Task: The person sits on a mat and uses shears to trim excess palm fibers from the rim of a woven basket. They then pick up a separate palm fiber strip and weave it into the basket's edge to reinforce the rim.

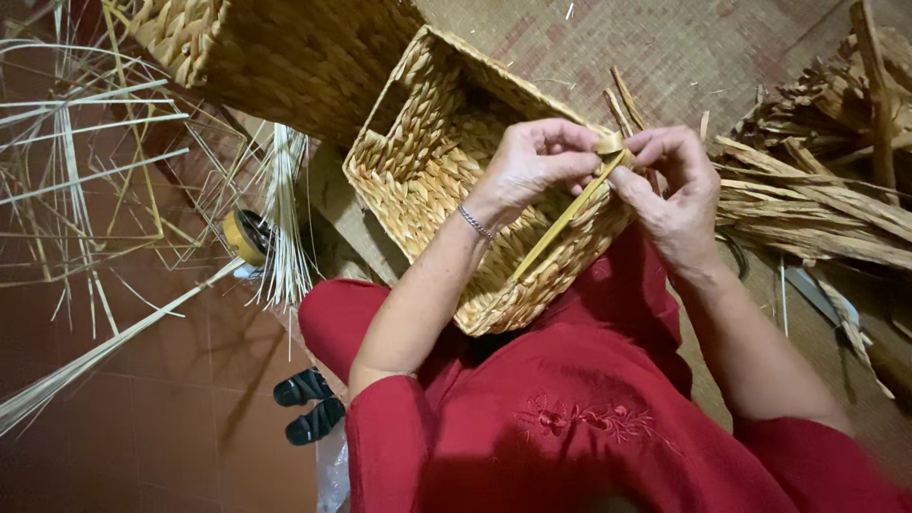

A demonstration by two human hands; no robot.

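Observation:
A rectangular woven straw basket [418,161] rests tilted on my lap, its opening turned away from me. My left hand [532,161] pinches a flat pale fibre strip [570,214] at the basket's right rim. My right hand [670,190] holds the same strip's upper end just beside it, fingers curled around the strand. The strip runs diagonally down across the basket's side. A thin bracelet sits on my left wrist. I wear red clothing.
A larger woven basket [275,52] lies behind the small one. Dried fibre bundles [817,199] are piled at the right on a woven mat. Thin pale reeds [85,171] spread over the tiled floor at left, with a yellow tape roll [245,235] and black-handled scissors [306,404] nearby.

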